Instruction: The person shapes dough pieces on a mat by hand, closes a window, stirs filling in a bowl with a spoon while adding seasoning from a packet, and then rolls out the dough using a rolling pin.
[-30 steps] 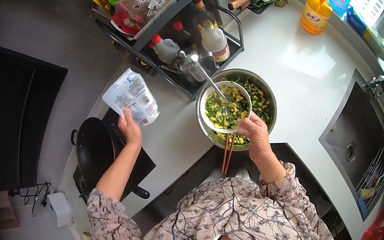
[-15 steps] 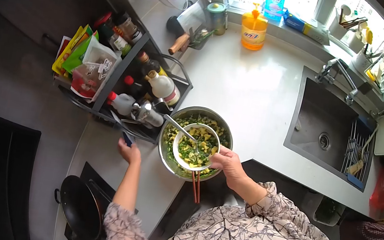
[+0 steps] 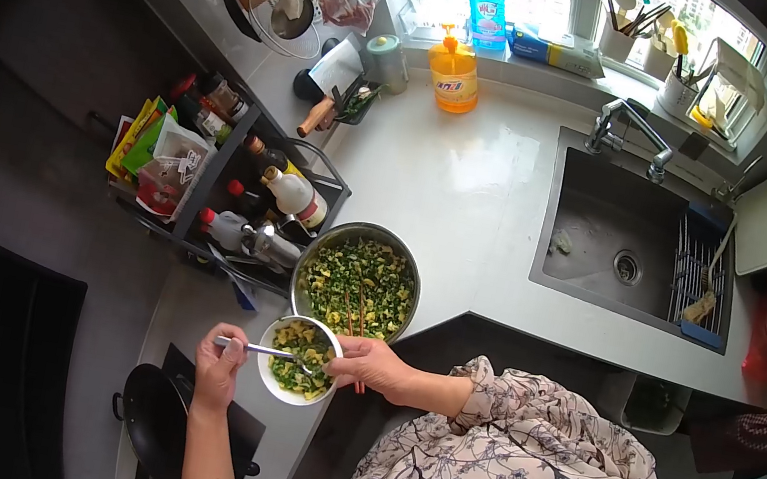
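My right hand (image 3: 374, 368) grips the rim of a small white bowl (image 3: 265, 362) filled with chopped greens and yellow egg-like pieces. The fingers of my left hand (image 3: 223, 357) are closed on the handle of a metal spoon (image 3: 259, 349), whose tip rests in that filling. Just behind the small bowl stands a large metal mixing bowl (image 3: 297, 278) holding more of the same mixture. A pair of chopsticks (image 3: 362, 309) leans in it, their lower ends partly hidden by my right hand.
A black rack (image 3: 243, 140) of bottles and seasoning packets stands at the left, a blue-handled tool (image 3: 242, 294) beside it. A wok (image 3: 154, 414) sits on the stove at lower left. At right is the sink (image 3: 601, 210); an orange soap bottle (image 3: 455, 79) stands by the window.
My left hand has moved from the blue-handled tool by the rack to the spoon. The small bowl has moved from over the mixing bowl toward me and left, still in my right hand.
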Action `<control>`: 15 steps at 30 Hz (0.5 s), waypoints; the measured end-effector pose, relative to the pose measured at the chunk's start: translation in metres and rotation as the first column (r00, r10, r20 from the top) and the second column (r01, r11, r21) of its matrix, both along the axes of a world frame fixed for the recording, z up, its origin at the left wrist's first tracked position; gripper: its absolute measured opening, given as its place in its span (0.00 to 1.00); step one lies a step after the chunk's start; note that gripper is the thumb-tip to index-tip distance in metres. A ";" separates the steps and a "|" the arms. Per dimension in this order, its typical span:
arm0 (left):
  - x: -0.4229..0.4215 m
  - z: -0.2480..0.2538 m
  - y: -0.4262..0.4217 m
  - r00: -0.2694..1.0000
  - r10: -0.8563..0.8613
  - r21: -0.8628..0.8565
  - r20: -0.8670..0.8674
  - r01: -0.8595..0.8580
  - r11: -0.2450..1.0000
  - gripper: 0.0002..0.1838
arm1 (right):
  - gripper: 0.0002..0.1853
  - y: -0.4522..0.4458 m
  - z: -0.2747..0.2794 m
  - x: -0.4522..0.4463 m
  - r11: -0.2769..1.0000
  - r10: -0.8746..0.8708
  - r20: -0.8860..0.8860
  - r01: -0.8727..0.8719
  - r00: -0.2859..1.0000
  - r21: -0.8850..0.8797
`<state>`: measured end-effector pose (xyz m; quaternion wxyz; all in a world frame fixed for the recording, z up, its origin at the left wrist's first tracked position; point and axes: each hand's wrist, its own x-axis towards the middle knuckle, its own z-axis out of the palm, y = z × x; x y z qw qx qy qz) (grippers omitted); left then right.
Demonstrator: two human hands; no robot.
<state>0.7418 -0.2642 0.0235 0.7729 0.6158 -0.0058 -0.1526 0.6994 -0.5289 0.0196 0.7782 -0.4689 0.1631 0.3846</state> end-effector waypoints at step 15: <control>-0.301 0.137 0.025 0.808 0.051 0.713 0.587 -0.546 0.440 0.03 | 0.19 0.105 0.053 -0.135 0.851 0.471 0.210 -0.504 0.857 0.148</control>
